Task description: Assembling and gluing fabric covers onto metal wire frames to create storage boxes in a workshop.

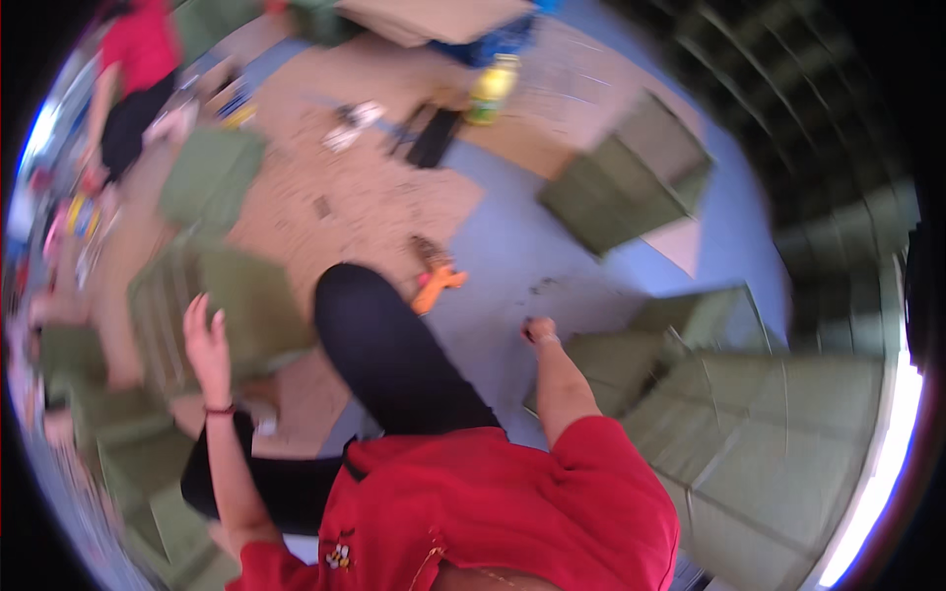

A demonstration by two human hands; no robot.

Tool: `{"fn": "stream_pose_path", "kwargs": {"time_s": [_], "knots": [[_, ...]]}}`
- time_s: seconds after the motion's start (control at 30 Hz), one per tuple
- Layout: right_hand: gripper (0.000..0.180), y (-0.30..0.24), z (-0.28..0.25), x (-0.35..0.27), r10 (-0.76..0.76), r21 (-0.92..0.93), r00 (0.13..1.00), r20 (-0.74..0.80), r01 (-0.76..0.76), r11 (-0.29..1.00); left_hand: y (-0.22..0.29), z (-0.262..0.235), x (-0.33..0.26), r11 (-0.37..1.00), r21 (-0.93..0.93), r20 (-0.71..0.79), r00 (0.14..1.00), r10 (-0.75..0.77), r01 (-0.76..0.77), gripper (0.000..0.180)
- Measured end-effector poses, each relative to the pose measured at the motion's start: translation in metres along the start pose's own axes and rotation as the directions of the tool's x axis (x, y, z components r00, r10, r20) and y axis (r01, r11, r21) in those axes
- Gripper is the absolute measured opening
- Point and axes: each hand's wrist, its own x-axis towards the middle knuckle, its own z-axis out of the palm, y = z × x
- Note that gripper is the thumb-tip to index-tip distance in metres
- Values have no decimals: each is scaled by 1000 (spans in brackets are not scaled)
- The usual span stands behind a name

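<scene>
My left hand is raised with its fingers apart and nothing in it, beside a strapped green box. A dark band circles that wrist. My right hand hangs over the blue-grey floor, its fingers curled in. Whether it holds anything is hidden. Close to its right stands another green box. Between my hands, beyond my black-clad knee, lies an orange tool-like object with a dark end. Motion blurs its kind.
Brown cardboard sheets cover part of the floor. A yellow bottle stands ahead by a black object. Green boxes stand at right, and more are stacked at far right. A person in red is at upper left.
</scene>
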Motion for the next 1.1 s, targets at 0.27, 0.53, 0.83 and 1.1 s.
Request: {"fn": "stream_pose_path", "kwargs": {"time_s": [0.27, 0.53, 0.83, 1.1], "knots": [[17, 6, 138, -10, 221, -27, 965, 142, -219, 975, -3, -18, -71, 961, 271, 4, 998, -57, 54, 43], [9, 36, 76, -31, 180, 526, 943, 279, -308, 793, -10, 2, -52, 926, 375, -20, 997, 68, -56, 33], [12, 1, -4, -90, 490, 254, 801, -345, -423, 870, 61, 65, 11, 964, 257, -50, 997, -63, 73, 29], [20, -6, -13, -85, 495, 164, 851, -176, -471, 867, 52, 51, 3, 1000, 27, -33, 999, 18, -17, 40]]}}
